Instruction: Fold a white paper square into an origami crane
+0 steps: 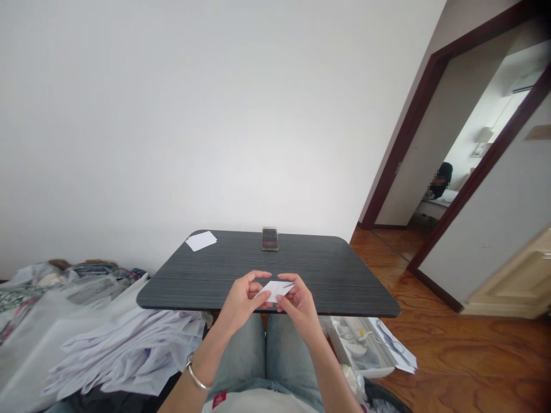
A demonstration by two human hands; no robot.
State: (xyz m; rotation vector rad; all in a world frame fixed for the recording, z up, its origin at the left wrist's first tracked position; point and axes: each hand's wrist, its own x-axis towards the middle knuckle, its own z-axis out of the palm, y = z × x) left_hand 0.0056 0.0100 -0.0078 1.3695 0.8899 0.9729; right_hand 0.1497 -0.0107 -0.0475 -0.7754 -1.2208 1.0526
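Both of my hands hold a small folded piece of white paper (275, 289) just above the near edge of the dark table (232, 264). My left hand (246, 295) grips its left side between thumb and fingers. On the other side, my right hand (299, 298) pinches the right part, where a folded edge stands up a little. My thumbs lie on top of the paper; the fingers beneath it are partly hidden. White paper sheets (201, 241) rest at the table's far left corner.
A phone (270, 239) stands at the table's back edge by the wall. White cloth (129, 347) and plastic bags (64, 310) are heaped at left. At right, a box (361, 347) of odds and ends sits below the table. A person (441, 180) shows through the doorway.
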